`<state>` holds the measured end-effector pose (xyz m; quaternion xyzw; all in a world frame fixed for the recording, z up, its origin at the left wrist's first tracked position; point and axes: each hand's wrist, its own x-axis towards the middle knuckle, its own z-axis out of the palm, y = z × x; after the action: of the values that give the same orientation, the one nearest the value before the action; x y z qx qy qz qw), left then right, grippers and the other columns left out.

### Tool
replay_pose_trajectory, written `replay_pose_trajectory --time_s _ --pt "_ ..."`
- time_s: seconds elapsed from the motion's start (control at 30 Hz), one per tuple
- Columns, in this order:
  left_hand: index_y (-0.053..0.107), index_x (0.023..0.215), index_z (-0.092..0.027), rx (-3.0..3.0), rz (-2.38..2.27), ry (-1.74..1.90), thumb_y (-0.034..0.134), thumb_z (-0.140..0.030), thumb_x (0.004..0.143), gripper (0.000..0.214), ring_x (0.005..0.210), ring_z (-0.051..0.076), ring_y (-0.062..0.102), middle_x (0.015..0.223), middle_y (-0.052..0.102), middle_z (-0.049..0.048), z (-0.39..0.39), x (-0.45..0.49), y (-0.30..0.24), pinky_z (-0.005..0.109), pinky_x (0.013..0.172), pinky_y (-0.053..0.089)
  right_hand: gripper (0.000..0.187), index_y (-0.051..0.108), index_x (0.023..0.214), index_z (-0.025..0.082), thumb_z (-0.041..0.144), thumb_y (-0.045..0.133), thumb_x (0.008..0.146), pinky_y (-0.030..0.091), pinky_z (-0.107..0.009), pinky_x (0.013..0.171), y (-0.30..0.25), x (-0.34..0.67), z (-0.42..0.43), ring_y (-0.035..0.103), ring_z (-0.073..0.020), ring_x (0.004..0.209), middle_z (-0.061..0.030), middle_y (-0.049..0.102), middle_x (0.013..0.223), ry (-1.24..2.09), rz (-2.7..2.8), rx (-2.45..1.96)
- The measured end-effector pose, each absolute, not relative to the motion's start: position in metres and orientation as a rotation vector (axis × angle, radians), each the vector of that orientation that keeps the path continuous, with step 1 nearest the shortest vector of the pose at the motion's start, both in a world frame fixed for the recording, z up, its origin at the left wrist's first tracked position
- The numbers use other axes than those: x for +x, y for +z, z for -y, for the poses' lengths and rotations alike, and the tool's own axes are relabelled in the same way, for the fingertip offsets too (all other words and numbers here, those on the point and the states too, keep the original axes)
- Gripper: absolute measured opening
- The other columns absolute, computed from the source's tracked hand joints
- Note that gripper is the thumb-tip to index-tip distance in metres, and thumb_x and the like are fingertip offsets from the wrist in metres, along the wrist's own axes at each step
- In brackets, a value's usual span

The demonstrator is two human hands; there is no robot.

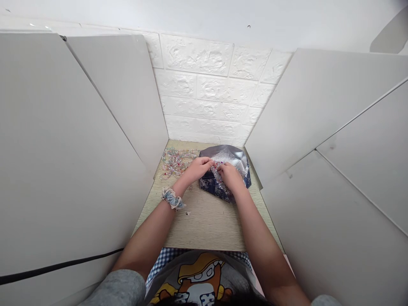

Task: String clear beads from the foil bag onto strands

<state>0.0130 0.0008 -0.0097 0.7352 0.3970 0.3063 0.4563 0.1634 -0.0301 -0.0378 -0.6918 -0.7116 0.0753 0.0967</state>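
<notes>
A dark blue patterned bag (208, 183) with a shiny silver lining lies at the back right of the wooden table. Over its mouth, my left hand (200, 167) pinches strung beads between thumb and fingers. My right hand (230, 175) is closed beside it, its fingers curled into the same clear and coloured beads (218, 175), which hang over the bag's front. Exactly which strand each hand grips is hidden by the fingers. Left of the bag, a tangled heap of pastel bead strands (174, 163) spreads over the table, with a few red beads among them.
The wooden table (207, 229) ends in front of my body. White panels stand on its left (117, 97) and right (302, 97), with a white brick-pattern wall (210, 89) behind. A tiny metallic piece (188, 213) lies near my left wrist. A black cable (63, 265) runs at lower left.
</notes>
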Motion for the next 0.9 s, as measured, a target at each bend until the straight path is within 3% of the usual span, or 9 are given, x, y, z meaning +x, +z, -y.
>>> replay_pose_trajectory --time_s 0.4,0.9 --pt "0.055 0.07 -0.013 1.833 -0.984 0.766 0.039 -0.039 0.074 0.031 0.053 0.007 0.036 0.056 0.041 -0.0036 -0.0028 0.0134 -0.0105 0.02 0.051 0.028 0.023 0.056 0.09 0.02 0.026 0.035 0.083 0.03 -0.023 0.056 -0.0364 0.1546 0.0307 0.05 -0.0138 0.077 -0.0047 0.052 0.089 0.149 2.165 -1.952" --pt "0.056 0.07 -0.013 1.854 -1.018 0.768 0.039 -0.04 0.074 0.032 0.054 0.008 0.037 0.056 0.04 -0.0033 -0.0024 0.0132 -0.0107 0.021 0.051 0.027 0.021 0.057 0.079 0.02 0.024 0.037 0.08 0.03 -0.024 0.055 -0.0414 0.1568 0.029 0.05 -0.0138 0.072 -0.0041 0.052 0.085 0.178 2.124 -1.958"
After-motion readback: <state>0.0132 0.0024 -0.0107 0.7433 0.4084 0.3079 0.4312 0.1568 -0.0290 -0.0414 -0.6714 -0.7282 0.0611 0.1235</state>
